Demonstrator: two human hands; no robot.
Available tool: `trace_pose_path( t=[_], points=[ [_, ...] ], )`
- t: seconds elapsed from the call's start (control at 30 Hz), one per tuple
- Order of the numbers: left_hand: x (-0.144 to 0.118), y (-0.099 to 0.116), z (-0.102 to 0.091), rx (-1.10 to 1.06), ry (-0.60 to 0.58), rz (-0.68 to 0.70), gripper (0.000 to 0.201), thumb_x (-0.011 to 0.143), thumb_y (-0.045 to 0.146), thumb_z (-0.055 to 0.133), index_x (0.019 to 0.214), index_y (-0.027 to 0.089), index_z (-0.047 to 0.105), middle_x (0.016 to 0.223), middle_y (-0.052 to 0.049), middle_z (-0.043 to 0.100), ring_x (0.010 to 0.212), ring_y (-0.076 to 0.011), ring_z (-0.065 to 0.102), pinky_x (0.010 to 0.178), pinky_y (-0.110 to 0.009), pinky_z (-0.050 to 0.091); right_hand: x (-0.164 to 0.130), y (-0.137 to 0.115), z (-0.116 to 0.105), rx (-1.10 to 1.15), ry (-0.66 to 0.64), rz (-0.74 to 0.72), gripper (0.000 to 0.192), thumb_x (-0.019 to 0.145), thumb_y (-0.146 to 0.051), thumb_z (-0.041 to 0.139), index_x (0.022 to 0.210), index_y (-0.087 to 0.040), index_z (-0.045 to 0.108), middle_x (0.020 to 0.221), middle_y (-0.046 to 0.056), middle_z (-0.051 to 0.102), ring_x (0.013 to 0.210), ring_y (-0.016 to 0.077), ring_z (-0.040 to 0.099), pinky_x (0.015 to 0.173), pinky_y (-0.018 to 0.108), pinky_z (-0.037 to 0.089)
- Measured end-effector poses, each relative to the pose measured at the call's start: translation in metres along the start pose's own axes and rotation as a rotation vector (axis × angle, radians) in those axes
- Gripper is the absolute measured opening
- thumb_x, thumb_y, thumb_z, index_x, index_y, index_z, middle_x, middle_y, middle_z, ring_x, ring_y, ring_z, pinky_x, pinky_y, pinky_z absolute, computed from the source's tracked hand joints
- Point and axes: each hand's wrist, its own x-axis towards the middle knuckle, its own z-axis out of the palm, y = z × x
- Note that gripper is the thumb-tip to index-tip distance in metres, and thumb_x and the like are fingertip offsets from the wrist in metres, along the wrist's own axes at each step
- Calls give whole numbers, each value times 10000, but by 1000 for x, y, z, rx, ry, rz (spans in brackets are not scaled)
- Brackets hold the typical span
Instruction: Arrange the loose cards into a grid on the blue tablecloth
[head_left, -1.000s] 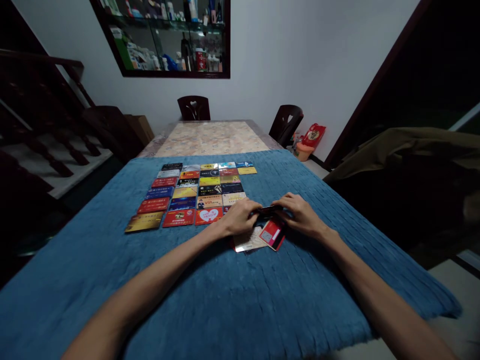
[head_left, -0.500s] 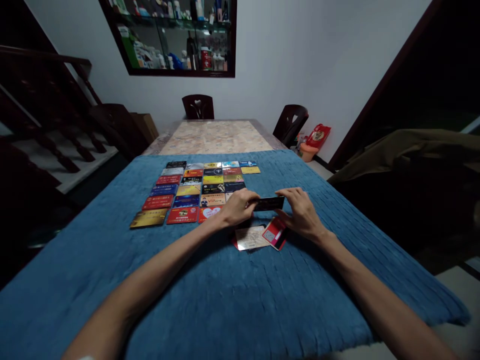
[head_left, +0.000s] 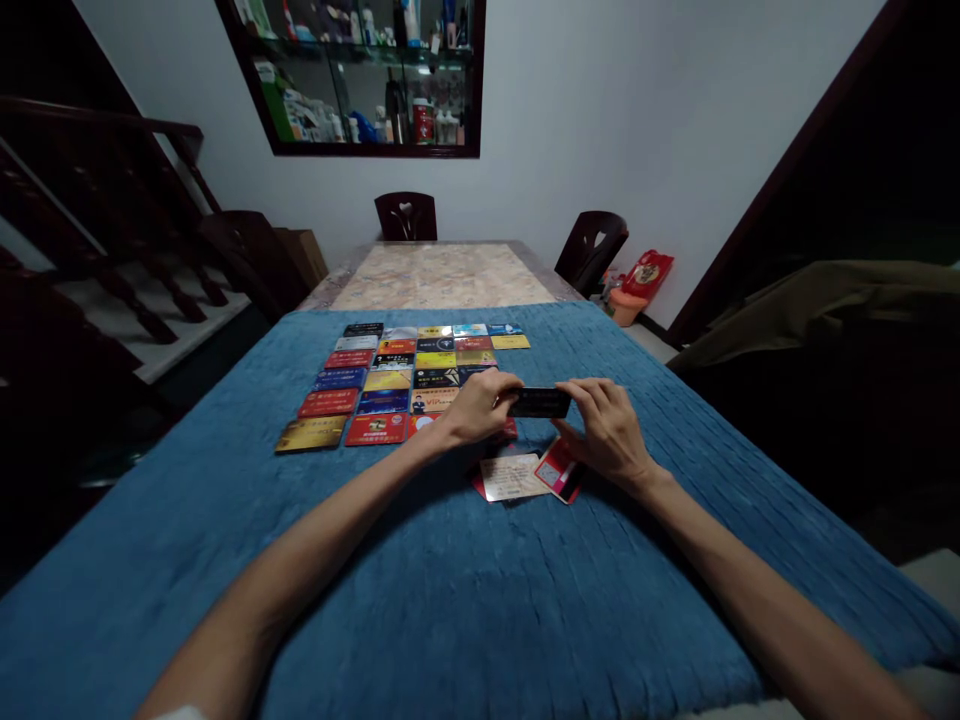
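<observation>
Held between both hands: a dark card [head_left: 538,402], lifted clear of the blue cloth [head_left: 480,600] and lying with its long axis left to right across the view. Pinched at its left short end by the left hand [head_left: 480,408], thumb and fingertips closed on the edge; pinched at its right short end by the right hand [head_left: 611,430] in the same way, so neither hand nearer than the other and the card spanning the gap between them. Face of the card too dark to read; no lettering made out. Directly below and toward the body, a small loose pile of cards [head_left: 525,476] on the cloth, a pale one uppermost on the left and a red one with a white patch tilted at the right, the writing on both too small to tell. To the left and farther away, a grid of cards [head_left: 405,375] laid flat in neat rows, long edges running left to right like the held card, the nearest row just beside the left hand. Legible there only "VIP" on one pale card near the left hand; the rest red, blue, gold and black with print too fine to read. Beyond the cloth, a bare marbled tabletop [head_left: 439,275], two dark chairs [head_left: 406,215], and a wall cabinet [head_left: 360,75] of bottles, labels unreadable.
</observation>
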Motion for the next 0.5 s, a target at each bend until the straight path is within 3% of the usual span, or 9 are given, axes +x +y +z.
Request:
trace_pose_path(
  t=[0.2,0.37,0.5],
  points=[
    [-4,-2,-1,-5,9,-7,262,836,79,536,1027,158,697,919,-66,704,832,-181,639,786,-302,515,3,-2,0,-23,-5,-2,357,907,-249,593,1246,-165,519,1105,137,637,1017,286,532,825,398,446],
    [-11,-3,-6,-33,23,14,370,823,46,512,1159,160,618,1070,-83,689,960,-200,642,870,-327,516,8,-7,0,-23,-1,6,331,900,-251,590,1221,-183,549,1109,140,594,1038,294,513,821,404,449],
    [-18,-8,-12,-15,10,27,357,819,55,519,1149,166,600,1031,-75,682,941,-205,627,869,-337,515,16,-10,1,-23,-11,-33,324,893,-257,586,1205,-171,561,1099,148,588,1049,302,500,822,411,444]
  ],
)
